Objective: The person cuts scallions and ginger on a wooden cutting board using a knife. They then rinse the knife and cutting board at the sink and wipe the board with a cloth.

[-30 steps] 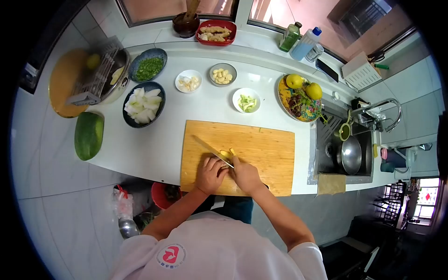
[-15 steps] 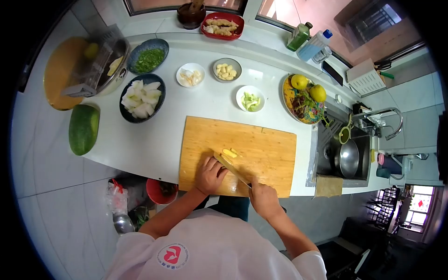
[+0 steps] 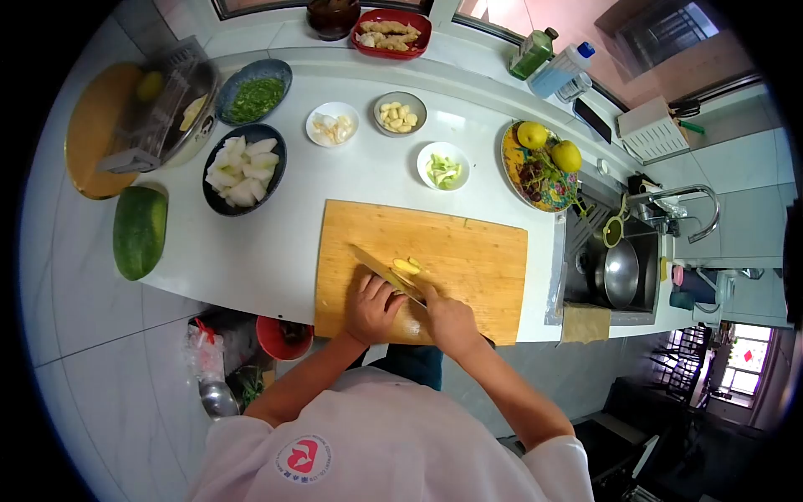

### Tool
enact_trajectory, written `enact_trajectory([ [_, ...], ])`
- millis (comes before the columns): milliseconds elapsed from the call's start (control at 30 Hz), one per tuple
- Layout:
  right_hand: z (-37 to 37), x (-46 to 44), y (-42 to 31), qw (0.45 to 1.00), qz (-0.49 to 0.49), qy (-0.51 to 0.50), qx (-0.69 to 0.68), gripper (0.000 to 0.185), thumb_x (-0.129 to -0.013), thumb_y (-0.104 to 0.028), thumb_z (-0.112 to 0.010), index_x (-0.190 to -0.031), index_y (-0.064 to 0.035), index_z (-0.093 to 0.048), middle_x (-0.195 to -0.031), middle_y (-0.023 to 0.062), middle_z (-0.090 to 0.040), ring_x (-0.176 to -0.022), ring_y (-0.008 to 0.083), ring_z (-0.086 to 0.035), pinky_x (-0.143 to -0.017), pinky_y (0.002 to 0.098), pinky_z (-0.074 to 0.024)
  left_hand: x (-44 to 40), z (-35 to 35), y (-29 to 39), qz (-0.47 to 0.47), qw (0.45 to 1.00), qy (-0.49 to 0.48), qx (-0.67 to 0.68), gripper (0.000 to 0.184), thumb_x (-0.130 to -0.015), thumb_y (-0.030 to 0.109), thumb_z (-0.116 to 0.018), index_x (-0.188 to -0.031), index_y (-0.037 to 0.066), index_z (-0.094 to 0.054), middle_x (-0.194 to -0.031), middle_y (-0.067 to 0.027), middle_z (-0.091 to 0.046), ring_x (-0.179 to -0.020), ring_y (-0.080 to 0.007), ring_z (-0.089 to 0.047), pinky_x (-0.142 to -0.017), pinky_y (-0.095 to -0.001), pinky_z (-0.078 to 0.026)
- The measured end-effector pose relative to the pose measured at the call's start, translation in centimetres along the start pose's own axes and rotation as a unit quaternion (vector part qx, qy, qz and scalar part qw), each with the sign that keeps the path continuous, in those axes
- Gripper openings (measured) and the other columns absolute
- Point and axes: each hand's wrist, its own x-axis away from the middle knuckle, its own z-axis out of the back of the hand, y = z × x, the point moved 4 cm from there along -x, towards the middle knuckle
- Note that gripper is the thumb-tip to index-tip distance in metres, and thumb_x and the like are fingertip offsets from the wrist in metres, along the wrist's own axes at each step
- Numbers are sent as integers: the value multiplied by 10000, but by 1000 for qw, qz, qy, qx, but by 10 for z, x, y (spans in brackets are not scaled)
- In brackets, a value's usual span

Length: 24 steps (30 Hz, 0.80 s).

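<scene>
On the wooden cutting board (image 3: pixel 481 251), my right hand (image 3: pixel 452 324) is closed round the handle of a kitchen knife (image 3: pixel 381 268). The blade slants up and to the left across the board. Curled fingers of my left hand (image 3: pixel 372 311) are close against the near side of the blade; whatever they hold down is hidden under them. A few yellow slices, which look like ginger (image 3: pixel 406 265), lie just beyond the blade, near its middle.
Behind the board stand bowls of green slices (image 3: pixel 443 171), garlic cloves (image 3: pixel 398 116) and pale pieces (image 3: pixel 333 127). White chunks (image 3: pixel 242 171), chopped greens (image 3: pixel 255 99) and a green melon (image 3: pixel 140 233) are left. A fruit plate (image 3: pixel 556 197) and sink (image 3: pixel 648 251) are right.
My right hand and the knife have moved forward and to the left, the tip reaching farther past my left hand. The whole view has shifted slightly.
</scene>
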Motion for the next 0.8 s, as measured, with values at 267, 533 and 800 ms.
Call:
enact_trajectory([
  [267, -12, -29, 11, 999, 13, -5, -49, 273, -930, -227, -618, -1096, -27, -532, -738, 210, -678, -723, 401, -683, -642, 506, -540, 6, -5, -5, 55, 998, -10, 33, 287, -782, 120, -808, -1015, 17, -676, -1085, -173, -634, -1013, -385, -583, -871, -462, -496],
  [533, 21, 38, 4, 995, -74, -42, -58, 231, -920, -149, -620, -1058, -10, -498, -708, 242, -649, -677, 441, -651, -628, 537, -522, 3, 0, -4, 39, 999, -17, 7, 255, -839, 143, -767, -1038, 17, -669, -1089, -153, -629, -972, -358, -582, -870, -440, -492],
  [800, 22, 50, 11, 994, -90, -65, -7, 257, -910, -121, -607, -1113, 14, -524, -695, 232, -656, -668, 431, -664, -623, 530, -538, 6, -4, -9, 44, 998, -28, 28, 256, -840, 144, -759, -1025, -8, -670, -1052, -176, -622, -965, -366, -583, -848, -445, -494],
])
